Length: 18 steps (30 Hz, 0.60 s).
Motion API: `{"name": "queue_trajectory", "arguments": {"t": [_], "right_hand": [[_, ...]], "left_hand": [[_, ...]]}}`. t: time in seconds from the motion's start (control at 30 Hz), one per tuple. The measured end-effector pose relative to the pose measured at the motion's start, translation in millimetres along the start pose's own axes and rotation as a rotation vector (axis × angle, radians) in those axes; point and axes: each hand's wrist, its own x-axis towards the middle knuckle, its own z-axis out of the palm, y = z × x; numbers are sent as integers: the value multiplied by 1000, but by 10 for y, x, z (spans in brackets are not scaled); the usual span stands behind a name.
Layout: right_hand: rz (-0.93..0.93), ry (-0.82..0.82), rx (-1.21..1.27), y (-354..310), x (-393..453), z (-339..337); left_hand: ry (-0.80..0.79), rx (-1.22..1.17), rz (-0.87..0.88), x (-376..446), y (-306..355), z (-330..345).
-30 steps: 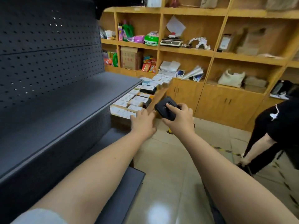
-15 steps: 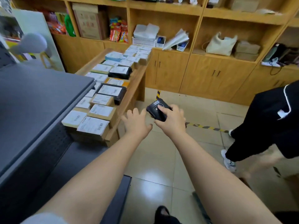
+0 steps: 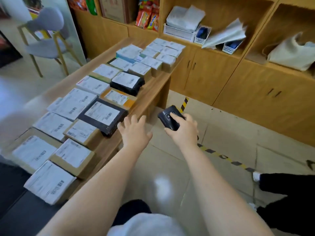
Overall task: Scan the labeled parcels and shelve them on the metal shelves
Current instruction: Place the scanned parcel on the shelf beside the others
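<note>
Left hand (image 3: pixel 134 132) open, fingers spread, just right of black parcel (image 3: pixel 104 116) on desk (image 3: pixel 150 94) | parcel's long axis runs near-left to far-right | my right hand (image 3: pixel 183 130) grips scanner (image 3: pixel 168 119), farther right

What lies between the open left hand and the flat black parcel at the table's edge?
Nothing. In the head view the left hand hovers open just right of the black parcel; only a narrow strip of bare wooden table edge separates them.
</note>
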Motion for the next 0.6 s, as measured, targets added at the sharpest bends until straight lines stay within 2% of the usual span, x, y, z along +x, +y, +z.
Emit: {"name": "queue_trajectory", "arguments": {"t": [0.2, 0.33, 0.43, 0.6], "right_hand": [[-125, -73, -13, -165, 1579, 267], [-198, -102, 15, -425, 2742, 412], [-246, -127, -33, -638, 3574, 457], [-238, -152, -57, -848, 4786, 523]], "left_hand": [[66, -136, -270, 1416, -63, -34], [63, -202, -341, 2665, -112, -112], [3, -244, -404, 3526, -169, -206], [-24, -327, -519, 4530, -193, -312]]}}
